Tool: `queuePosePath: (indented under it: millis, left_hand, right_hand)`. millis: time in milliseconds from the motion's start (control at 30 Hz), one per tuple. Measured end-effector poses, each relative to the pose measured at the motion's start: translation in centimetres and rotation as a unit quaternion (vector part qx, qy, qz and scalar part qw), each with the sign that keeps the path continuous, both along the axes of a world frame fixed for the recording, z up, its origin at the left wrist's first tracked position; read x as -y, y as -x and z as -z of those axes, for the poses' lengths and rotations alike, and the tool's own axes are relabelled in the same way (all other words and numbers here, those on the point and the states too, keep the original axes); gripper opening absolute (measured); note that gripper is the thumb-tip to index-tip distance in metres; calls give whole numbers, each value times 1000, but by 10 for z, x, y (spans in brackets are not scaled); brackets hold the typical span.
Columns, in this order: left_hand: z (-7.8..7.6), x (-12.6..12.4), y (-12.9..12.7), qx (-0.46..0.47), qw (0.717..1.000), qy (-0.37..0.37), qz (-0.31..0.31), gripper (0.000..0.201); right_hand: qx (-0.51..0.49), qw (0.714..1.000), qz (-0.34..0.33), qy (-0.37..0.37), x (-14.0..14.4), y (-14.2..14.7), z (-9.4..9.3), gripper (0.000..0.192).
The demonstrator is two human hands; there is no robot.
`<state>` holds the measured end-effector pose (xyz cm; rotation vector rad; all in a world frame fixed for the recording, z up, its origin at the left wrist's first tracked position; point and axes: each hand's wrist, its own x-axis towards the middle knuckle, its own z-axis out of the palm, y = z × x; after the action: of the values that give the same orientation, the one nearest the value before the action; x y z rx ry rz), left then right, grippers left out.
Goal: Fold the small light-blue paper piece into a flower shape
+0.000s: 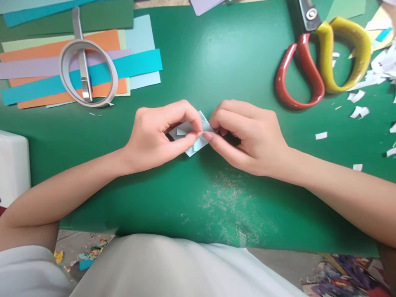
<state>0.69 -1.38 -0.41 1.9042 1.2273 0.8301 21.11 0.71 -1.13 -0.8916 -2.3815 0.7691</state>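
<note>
matt paper piece [198, 142], scuffed painted tabletop [222, 62]

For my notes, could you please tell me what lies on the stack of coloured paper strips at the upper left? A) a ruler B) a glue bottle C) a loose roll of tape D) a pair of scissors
C: a loose roll of tape rests on the coloured paper strips, while the scissors lie at the upper right of the green table.

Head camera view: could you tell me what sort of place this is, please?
Probably a paper-craft table: coloured paper strips lie beside a tape roll, scissors sit amid white paper scraps, and both hands pinch a folded pale-blue paper piece.
</note>
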Motion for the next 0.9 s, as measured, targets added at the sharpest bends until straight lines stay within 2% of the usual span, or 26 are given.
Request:
queuePosePath:
  millis: [267, 467, 900]
  left_hand:
    - [-1, -1, 1, -14, 1000, -3, 8, 6]
    - [-2, -1, 0, -27, 999, 15, 7, 5]
    - [1, -4, 0, 58, 997, 54, 3, 3]
  right_hand:
    - [-24, 999, -10, 20, 0, -3, 0, 35]
    - [-14, 1000, -10, 6, -1, -4, 2, 31]
    - [-16, 999, -4, -45, -3, -1, 1, 19]
